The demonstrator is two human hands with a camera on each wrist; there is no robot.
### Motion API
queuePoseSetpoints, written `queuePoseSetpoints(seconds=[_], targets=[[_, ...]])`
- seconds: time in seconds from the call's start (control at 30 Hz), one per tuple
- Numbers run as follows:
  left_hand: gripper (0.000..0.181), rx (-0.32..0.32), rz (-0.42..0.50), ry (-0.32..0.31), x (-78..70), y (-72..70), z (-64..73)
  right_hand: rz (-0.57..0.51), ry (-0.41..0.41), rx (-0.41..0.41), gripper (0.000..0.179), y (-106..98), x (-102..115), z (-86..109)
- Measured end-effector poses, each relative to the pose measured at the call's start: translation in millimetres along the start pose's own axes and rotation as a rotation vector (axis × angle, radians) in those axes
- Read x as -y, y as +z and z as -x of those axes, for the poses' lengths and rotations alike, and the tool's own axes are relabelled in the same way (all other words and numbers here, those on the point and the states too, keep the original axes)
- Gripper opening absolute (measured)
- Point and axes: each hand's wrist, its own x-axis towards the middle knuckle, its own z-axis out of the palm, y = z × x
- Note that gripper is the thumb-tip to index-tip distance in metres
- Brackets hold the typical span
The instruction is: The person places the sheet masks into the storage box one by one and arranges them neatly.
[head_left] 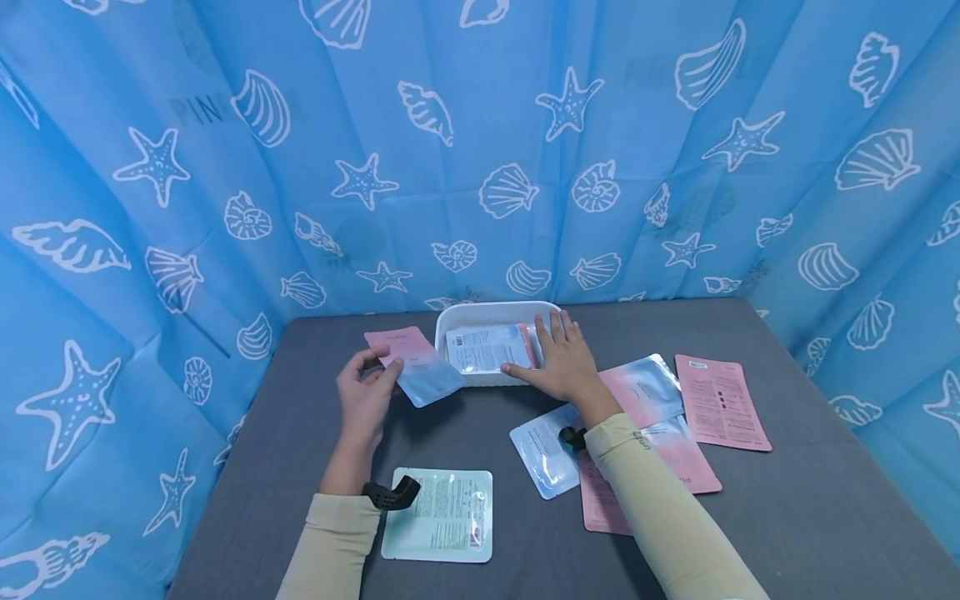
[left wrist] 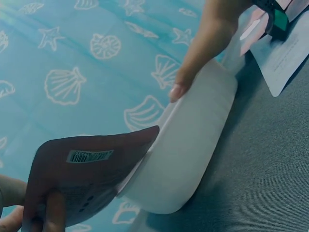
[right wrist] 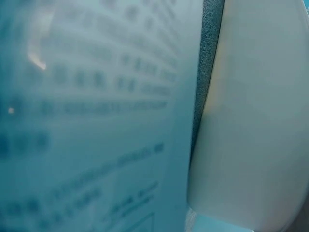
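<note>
My left hand pinches a pink and blue sheet mask packet by its left edge, thumb above. The packet's lower right corner overlaps the front left of a white plastic box. In the left wrist view, the packet's barcoded back faces the camera. Another sheet mask packet, pale blue with a pink end, lies inside the box. My right hand spreads over the box's right end with fingers extended, and its thumb reaches the front rim. The right wrist view shows a packet close up beside the box's white wall.
On the grey table, several packets overlap under and beside the right forearm, including a pale blue one and a pink one farther right. A mint green packet lies by the left wrist. A blue shell-print curtain hangs behind.
</note>
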Motion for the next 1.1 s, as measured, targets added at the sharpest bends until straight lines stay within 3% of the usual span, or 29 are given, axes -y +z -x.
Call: queuePoseSetpoints(seconds=[0.4,0.83,1.1], targets=[[0.030,0.081,0.079,-0.011,3.9,11.2,1.2,-0.003,-0.005,-0.008,0.124,-1,1,1.4],[0.026,0.212,-0.007,-0.003,7.5,26.3,6.3,0.000,-0.010,-0.001,0.122,-2,0,0.9],[0.027,0.296,-0.130,0.021,15.6,31.5,7.9,0.006,-0.005,-0.002,0.122,-2,2,2.5]])
